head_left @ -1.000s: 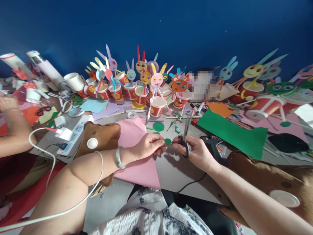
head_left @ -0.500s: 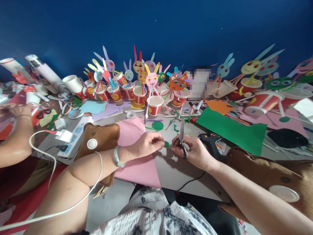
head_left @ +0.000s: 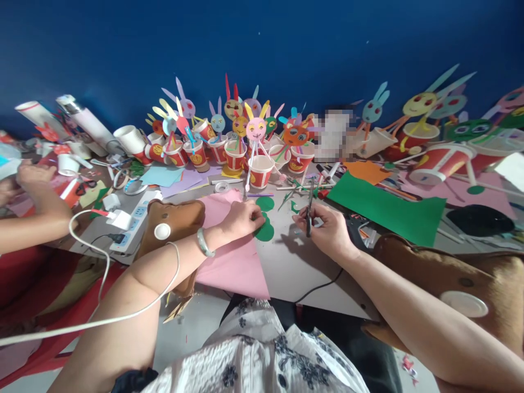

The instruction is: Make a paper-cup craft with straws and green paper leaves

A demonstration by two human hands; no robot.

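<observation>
My left hand (head_left: 244, 219), a bracelet on its wrist, is closed in a pinch with its fingertips at a small green paper circle (head_left: 267, 216). Just below those fingers lies a larger green paper circle (head_left: 264, 231), partly overlapped. Another green circle (head_left: 265, 203) is flat on the table a little farther back. My right hand (head_left: 327, 226) grips dark-handled scissors (head_left: 310, 210), their blades pointing up and away from me. Between my two hands is a strip of grey table (head_left: 282, 262). A pink paper sheet (head_left: 237, 270) spreads beneath my left hand and wrist.
Red paper cups (head_left: 260, 170) with paper animal heads line the back. A green sheet (head_left: 385, 210) lies right. Brown plush items (head_left: 174, 218) flank my arms. A power strip (head_left: 137, 224) and white cable are left. Another person's hand (head_left: 35, 177) works far left.
My left hand has moved back and left with the small green circle, over the larger one. My right hand has drawn slightly away, still holding the scissors. The view has shifted a little.
</observation>
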